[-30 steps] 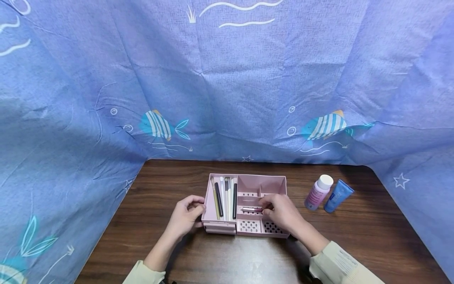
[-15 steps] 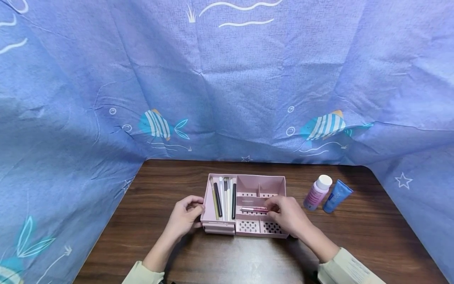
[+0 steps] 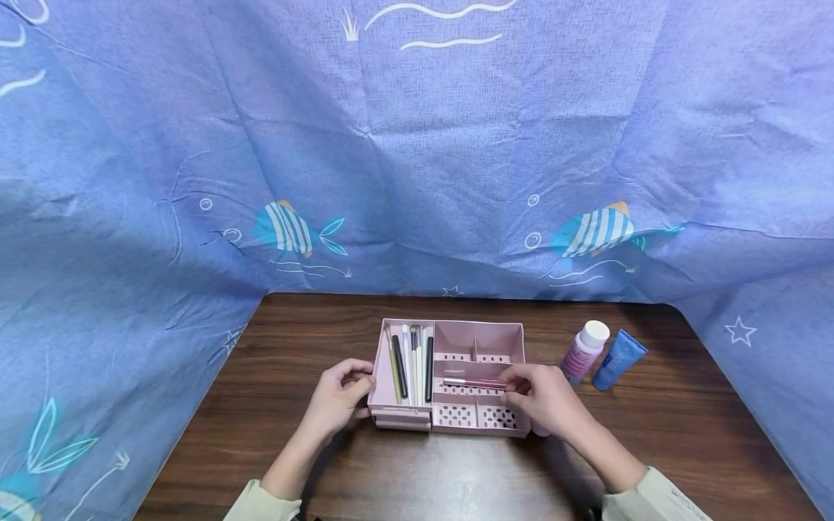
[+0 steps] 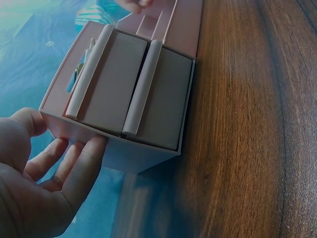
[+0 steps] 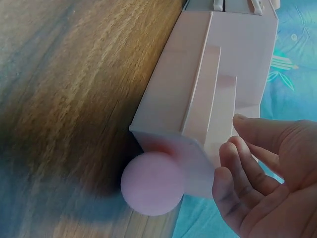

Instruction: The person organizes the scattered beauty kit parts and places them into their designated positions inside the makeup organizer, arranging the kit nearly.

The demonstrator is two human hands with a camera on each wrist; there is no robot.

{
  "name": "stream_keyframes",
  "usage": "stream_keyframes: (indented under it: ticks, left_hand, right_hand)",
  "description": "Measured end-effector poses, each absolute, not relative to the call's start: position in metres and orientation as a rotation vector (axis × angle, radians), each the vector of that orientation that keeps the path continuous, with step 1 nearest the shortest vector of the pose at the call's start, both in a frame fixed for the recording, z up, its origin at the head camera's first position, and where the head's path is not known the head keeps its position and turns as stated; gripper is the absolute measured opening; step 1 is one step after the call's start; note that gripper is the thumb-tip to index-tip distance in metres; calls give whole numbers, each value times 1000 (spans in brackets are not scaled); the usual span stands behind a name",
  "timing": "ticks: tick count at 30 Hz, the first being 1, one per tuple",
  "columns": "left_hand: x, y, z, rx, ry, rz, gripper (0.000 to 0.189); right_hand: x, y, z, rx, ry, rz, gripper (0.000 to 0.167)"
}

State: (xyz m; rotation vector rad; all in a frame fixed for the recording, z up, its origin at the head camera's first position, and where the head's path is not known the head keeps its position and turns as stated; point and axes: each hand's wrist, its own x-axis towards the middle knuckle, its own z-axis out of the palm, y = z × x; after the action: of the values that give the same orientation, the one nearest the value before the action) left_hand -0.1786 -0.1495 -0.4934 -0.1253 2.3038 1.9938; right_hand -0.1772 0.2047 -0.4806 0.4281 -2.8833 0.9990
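A pink divided organizer box (image 3: 478, 341) sits on the table; its long left compartment holds several slim makeup brushes and pens (image 3: 415, 365). In the middle row lies a slim tube (image 3: 482, 383), silver at its left end and red along the rest. My right hand (image 3: 544, 394) is at the tube's right end. In the right wrist view that hand (image 5: 272, 178) has loosely bent fingers with a gap to the thumb; the tube is hidden there. My left hand (image 3: 340, 391) rests its fingertips on the box's left side, beside the drawer fronts (image 4: 133, 89).
A bottle with a white cap (image 3: 585, 351) and a blue squeeze tube (image 3: 620, 360) stand to the right of the box. A round pink thing (image 5: 152, 183) sits right by the box's front right corner. A blue fish-print cloth (image 3: 417, 181) hangs behind the table.
My right hand has moved to the right along the slim tube, so more of its red part shows; the tube's silver end has stayed about where it was. The left hand is still.
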Motion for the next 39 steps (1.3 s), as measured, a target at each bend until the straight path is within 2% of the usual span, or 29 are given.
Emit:
stream_keyframes:
  ticks: [18, 39]
  left_hand:
    - [-178, -150, -491, -121, 2294, 1998, 23]
    - [-179, -151, -492, -136, 2291, 1988, 21]
  right_hand:
    - [-161, 232, -483, 344, -2840, 1074, 25]
    - [-152, 249, -497, 229, -2927, 937, 32]
